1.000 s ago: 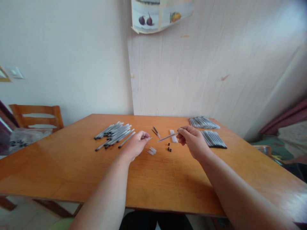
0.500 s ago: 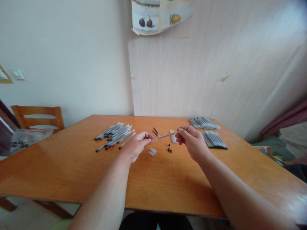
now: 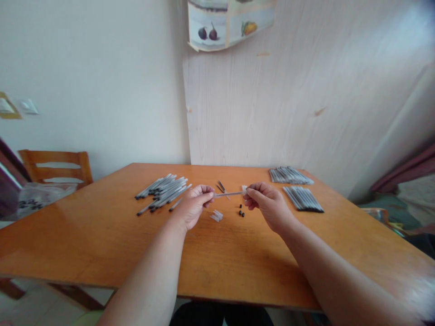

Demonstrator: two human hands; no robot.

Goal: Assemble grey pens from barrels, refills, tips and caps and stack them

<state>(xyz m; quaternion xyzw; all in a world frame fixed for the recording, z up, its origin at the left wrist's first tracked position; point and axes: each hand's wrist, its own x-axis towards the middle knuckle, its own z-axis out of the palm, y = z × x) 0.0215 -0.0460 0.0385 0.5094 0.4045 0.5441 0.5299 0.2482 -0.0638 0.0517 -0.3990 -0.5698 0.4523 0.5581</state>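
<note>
My left hand (image 3: 195, 206) and my right hand (image 3: 268, 203) are raised over the middle of the table, facing each other. A thin, clear greyish pen barrel (image 3: 228, 194) stretches level between their fingertips. My right thumb and fingers pinch its right end. At the left end my left fingers are closed; a small whitish pen part held there is now hidden. Below the barrel lie several short clear pieces, like pen caps (image 3: 216, 216), and several small black plugs (image 3: 241, 213). Thin dark-ended refills (image 3: 221, 186) lie just behind it.
A loose pile of pens (image 3: 165, 190) with black ends lies at left. Two flat bundles of pens, a nearer one (image 3: 303, 199) and a farther one (image 3: 290, 175), lie at right. The wooden table (image 3: 238, 267) meets the wall behind; a chair (image 3: 56, 172) stands at far left.
My hands have drawn together. The barrel's left end, free a second ago, now meets my left fingers, and the whitish part in them has gone out of sight.
</note>
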